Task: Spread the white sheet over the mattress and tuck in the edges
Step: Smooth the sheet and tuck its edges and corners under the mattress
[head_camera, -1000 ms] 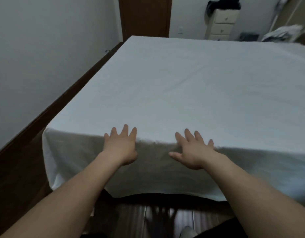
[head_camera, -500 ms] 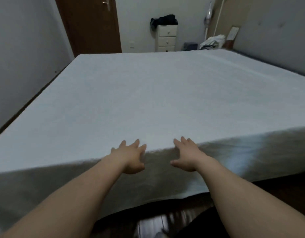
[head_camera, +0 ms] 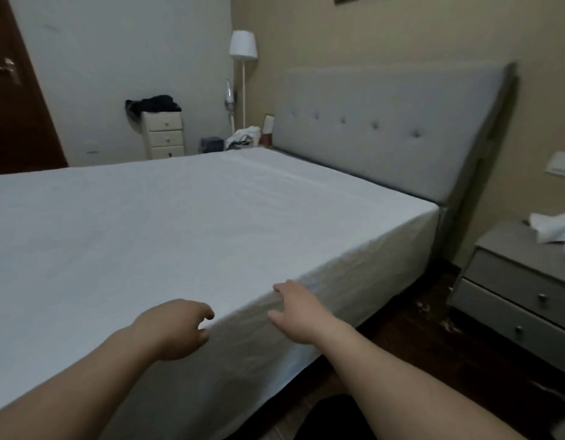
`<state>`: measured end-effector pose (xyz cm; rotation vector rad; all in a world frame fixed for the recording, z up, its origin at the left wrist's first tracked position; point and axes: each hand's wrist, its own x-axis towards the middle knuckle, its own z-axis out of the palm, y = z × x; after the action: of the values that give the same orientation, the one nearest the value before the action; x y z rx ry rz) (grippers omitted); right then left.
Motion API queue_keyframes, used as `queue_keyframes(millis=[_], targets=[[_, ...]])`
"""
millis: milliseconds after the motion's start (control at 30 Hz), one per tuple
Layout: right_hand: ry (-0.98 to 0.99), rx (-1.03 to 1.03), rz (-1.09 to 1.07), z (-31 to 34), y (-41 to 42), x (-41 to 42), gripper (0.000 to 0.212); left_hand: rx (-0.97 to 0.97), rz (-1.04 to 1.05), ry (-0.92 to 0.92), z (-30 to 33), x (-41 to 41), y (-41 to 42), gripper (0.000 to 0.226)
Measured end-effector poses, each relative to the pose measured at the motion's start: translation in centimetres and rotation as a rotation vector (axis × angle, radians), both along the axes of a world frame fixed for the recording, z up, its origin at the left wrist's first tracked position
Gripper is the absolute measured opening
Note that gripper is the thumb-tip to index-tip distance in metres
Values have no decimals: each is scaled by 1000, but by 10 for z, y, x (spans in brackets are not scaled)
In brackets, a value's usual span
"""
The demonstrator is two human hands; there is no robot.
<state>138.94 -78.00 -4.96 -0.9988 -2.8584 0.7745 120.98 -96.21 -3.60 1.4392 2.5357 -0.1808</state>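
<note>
The white sheet (head_camera: 167, 230) lies flat over the whole mattress and hangs loose down the near side, its lower hem above the dark floor. My left hand (head_camera: 176, 325) hovers at the near top edge with fingers curled, holding nothing. My right hand (head_camera: 297, 309) rests on the sheet at the same edge, fingers spread over the corner of the mattress side. The sheet reaches the grey padded headboard (head_camera: 383, 128) at the right end.
A grey nightstand (head_camera: 510, 293) with two drawers and white cloth on top stands right of the bed. Dark wooden floor (head_camera: 433, 350) runs between them. A small white drawer chest (head_camera: 163, 134), a floor lamp (head_camera: 242, 49) and a brown door (head_camera: 14, 100) stand beyond the bed.
My view has swung right, from the foot end towards the headboard. Both hands stayed at the near edge of the sheet; my left hand's fingers have curled in.
</note>
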Motion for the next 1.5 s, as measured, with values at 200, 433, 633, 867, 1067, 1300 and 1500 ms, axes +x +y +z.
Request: queue_keyframes(millis=[200, 433, 633, 867, 1067, 1300, 1500], targets=[[71, 3, -156, 37, 37, 50, 72, 233, -140, 17, 35, 51, 63, 62], [112, 95, -236, 57, 39, 66, 68, 250, -138, 50, 56, 63, 69, 65], [123, 82, -148, 48, 19, 43, 70, 180, -62, 86, 58, 51, 36, 63], [125, 72, 42, 35, -39, -14, 68, 137, 115, 82, 41, 22, -39, 61], [78, 10, 301, 9, -124, -82, 67, 72, 350, 46, 12, -16, -149, 54], [55, -18, 629, -32, -262, -178, 65, 77, 666, -8, -27, -61, -314, 44], [118, 189, 938, -66, -399, -264, 55, 113, 912, 30, -59, -105, -457, 44]])
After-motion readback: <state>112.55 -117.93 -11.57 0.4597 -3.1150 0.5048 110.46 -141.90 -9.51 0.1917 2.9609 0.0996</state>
